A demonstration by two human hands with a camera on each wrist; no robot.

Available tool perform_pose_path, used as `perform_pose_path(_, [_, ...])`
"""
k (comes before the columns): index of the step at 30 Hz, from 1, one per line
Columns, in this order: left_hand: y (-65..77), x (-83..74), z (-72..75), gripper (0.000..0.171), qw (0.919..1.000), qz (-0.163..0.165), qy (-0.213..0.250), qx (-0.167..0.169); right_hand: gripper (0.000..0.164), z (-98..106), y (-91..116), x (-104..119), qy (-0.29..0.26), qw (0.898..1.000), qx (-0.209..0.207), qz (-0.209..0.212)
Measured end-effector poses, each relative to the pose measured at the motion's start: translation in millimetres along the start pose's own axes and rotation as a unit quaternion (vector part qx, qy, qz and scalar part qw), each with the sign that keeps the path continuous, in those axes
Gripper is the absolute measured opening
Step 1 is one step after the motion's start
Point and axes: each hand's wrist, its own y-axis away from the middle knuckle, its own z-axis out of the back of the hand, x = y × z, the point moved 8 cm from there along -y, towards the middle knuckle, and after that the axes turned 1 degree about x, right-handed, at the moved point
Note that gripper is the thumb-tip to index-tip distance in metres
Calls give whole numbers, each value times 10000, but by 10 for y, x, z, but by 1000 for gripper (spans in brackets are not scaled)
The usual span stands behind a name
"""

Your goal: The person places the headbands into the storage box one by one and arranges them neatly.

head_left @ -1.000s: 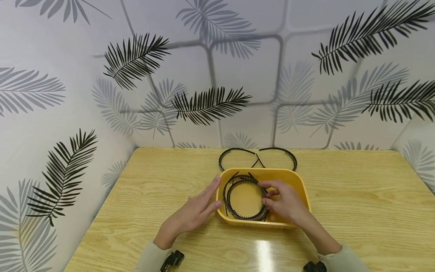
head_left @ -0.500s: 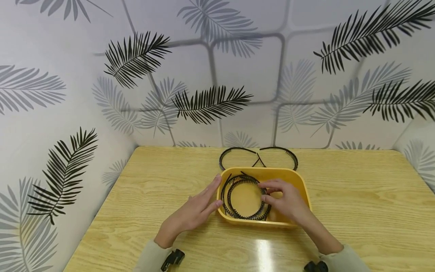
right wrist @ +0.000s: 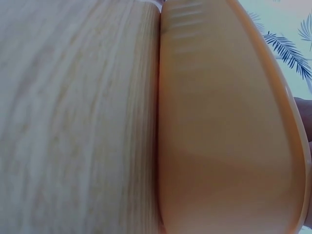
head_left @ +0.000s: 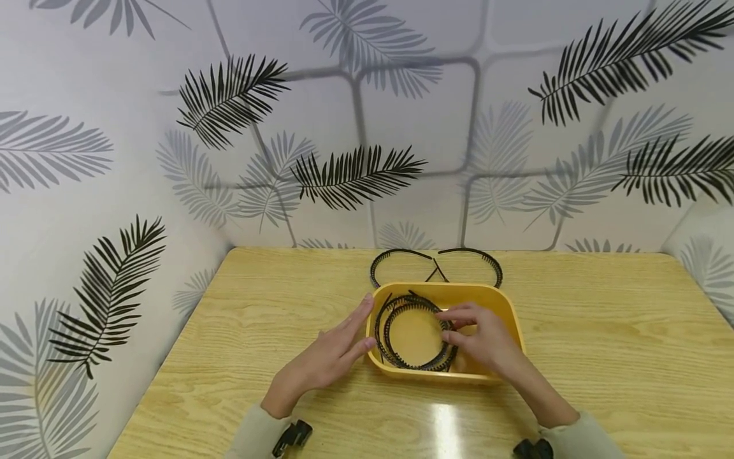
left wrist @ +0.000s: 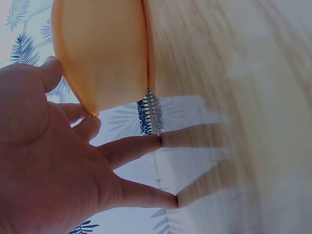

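Several thin black toothed headbands (head_left: 438,363) lie in overlapping loops inside the left part of a yellow plastic box (head_left: 487,290). My right hand (head_left: 484,338) reaches over the box and pinches the right side of the loops between thumb and fingers. At the box's left end, my left hand (head_left: 329,357) rests its thumb and fingers against the rim. The left wrist view shows this hand (left wrist: 63,151) with fingers spread, two fingertips down on the table. In the right wrist view the box wall (right wrist: 224,122) hides most of the right hand (right wrist: 304,117).
Behind the box, two more black headbands (head_left: 373,271) lie on the wood-grain table (head_left: 602,331), partly hidden by the box. A wall with a leaf pattern (head_left: 413,127) rises at the table's back edge. Each wrist wears a small black device (head_left: 295,437).
The loops in the box have shifted slightly, their upper ends moving left, while the right hand keeps its pinch. The left hand stays at the rim.
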Motion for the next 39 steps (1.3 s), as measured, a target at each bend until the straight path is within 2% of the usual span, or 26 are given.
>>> perform_pose_path(12, [-12,-22,9,70,10000,18,-21,9,29,104,19,-21,-189,9997,-52,110])
perform_pose_path(19, [-11,0,9,70,10000,15,-52,55,28,98,-17,-21,-543,9980,-312,-103])
perform_pose_path(21, [-8,3,11,71,10000,24,-39,65,26,84,-24,-13,-433,9984,-352,-98])
perform_pose_path(25, [3,10,18,72,10000,45,-4,70,25,49,-32,45,120,9989,-411,176])
perform_pose_path(29, [15,17,24,71,10000,50,-29,3,27,-9,-37,100,566,9973,-297,353])
perform_pose_path(34, [9,31,8,71,10000,75,-26,12,33,-60,-22,109,603,9977,-119,283])
perform_pose_path(39, [4,18,14,71,10000,26,-46,-7,39,-50,-10,85,545,9982,-179,166])
